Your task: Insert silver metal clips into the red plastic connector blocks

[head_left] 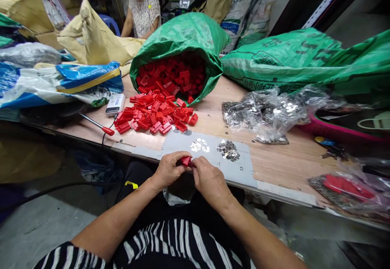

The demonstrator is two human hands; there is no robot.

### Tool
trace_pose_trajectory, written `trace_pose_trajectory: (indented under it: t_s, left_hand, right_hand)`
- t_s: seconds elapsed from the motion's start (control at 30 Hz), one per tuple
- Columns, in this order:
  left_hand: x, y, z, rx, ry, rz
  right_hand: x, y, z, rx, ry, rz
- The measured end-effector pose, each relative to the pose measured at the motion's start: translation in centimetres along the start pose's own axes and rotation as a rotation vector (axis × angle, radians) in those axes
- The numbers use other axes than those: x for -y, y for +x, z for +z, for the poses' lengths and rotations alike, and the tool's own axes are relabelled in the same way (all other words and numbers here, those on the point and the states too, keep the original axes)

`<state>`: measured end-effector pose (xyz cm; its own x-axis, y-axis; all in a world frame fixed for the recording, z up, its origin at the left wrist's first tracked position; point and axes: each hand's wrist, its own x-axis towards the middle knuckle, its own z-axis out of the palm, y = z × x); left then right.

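Between thumb and fingers, my left hand point(171, 168) grips a red plastic piece point(185, 161) just over the table's front edge. The fingertips of my right hand point(210, 178) are pinched together at the piece's right end; whether they hold a small part is hidden. Beyond my hands, a grey mat point(243, 164) bears a pile of shiny flat metal pieces point(200, 145) and, to its right, a pile of darker metal pieces point(228, 150). Many loose red pieces point(155, 112) spill from an open green sack point(183, 29) behind the mat.
A red-handled tool point(107, 131) and a white device point(115, 104) lie left. Plastic bags of metal parts point(268, 110) sit right, near a pink basket point(323, 128). Another bag point(350, 190) lies at the right front edge. A person point(149, 11) is behind the green sack.
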<state>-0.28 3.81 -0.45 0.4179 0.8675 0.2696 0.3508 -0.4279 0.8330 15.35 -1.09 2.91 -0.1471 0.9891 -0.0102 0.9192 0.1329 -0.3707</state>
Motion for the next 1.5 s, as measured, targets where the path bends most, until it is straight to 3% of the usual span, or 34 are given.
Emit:
trace_pose_trajectory:
  t_s: [0.27,0.77,1.1,1.23,1.37,1.5]
  left_hand:
    - [0.0,-0.1,0.1,-0.014,-0.014,-0.020]
    - [-0.3,-0.3,0.1,-0.005,-0.043,-0.047]
    - [-0.1,-0.3,0.3,-0.012,-0.013,-0.023]
    - [-0.4,-0.6,0.3,-0.029,-0.046,-0.041]
    - [-1.1,-1.0,0.2,-0.067,-0.085,-0.086]
    - [-2.1,-1.5,0.1,-0.138,-0.321,-0.216]
  right_hand:
    - [-2.5,0.1,-0.3,-0.005,0.285,-0.120]
    - [-2.8,0.2,-0.1,0.014,0.260,-0.094]
    - [-1.8,0.8,-0.6,0.049,0.125,-0.042]
    - [-2.7,0.6,-0.7,0.043,0.271,-0.109]
    - [-3.6,-0.1,-1.2,-0.047,0.420,-0.192]
    - [-3.5,-1.2,-2.0,-0.010,0.503,-0.176]
